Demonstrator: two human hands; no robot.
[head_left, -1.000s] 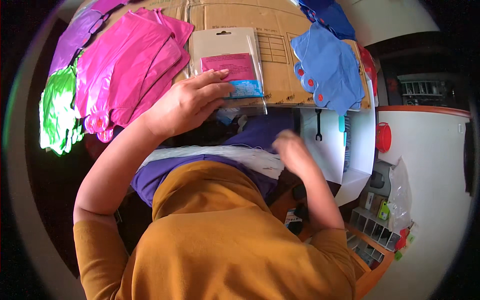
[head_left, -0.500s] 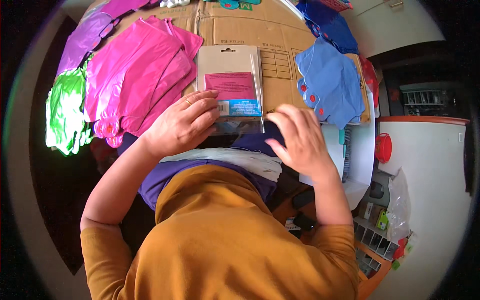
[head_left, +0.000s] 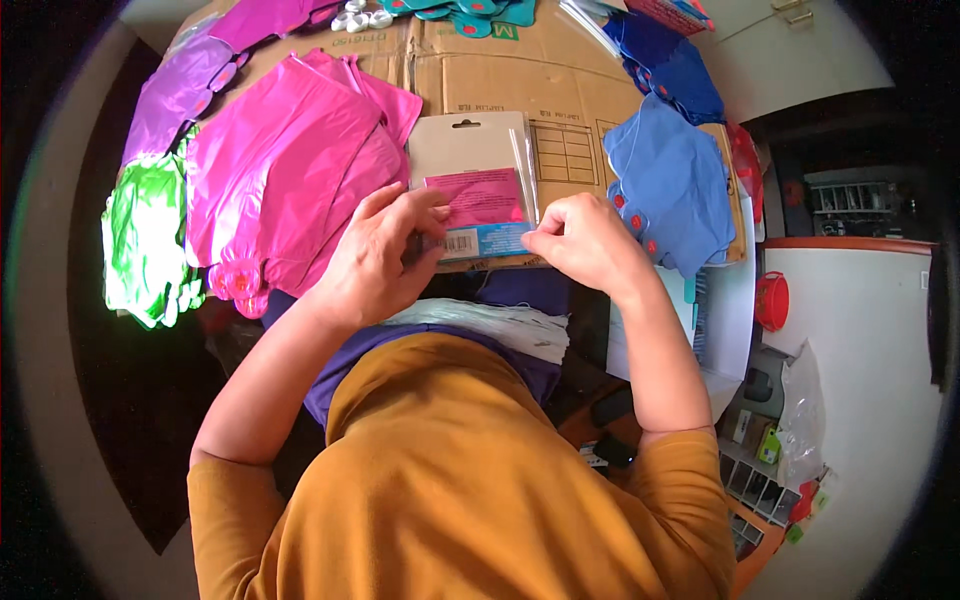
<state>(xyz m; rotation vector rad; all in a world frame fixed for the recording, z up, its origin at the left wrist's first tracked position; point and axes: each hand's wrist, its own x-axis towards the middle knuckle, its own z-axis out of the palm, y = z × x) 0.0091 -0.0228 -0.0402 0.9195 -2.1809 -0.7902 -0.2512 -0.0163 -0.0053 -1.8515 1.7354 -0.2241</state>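
A flat clear plastic bag (head_left: 462, 140) with a hang hole lies on the cardboard. Inside it show a pale card, a pink printed panel (head_left: 475, 196) and a blue-and-white strip with a barcode. At the bag's lower right edge my right hand (head_left: 590, 240) is closed, thumb and index finger pinched on the plastic. My left hand (head_left: 380, 250) is over the lower left edge, its fingers bent and the thumb apart from them. Whether its fingertips touch the bag I cannot tell.
Shiny pink foil pieces (head_left: 290, 170) lie in a pile to the left, with green foil (head_left: 145, 240) and purple foil (head_left: 190, 90) beyond. Blue pieces with red dots (head_left: 670, 180) are stacked on the right. White strands (head_left: 480, 327) lie across my lap.
My right hand has gone from loosely spread to pinching the bag's edge. My left hand has lifted and bent its fingers. The whole view has shifted slightly.
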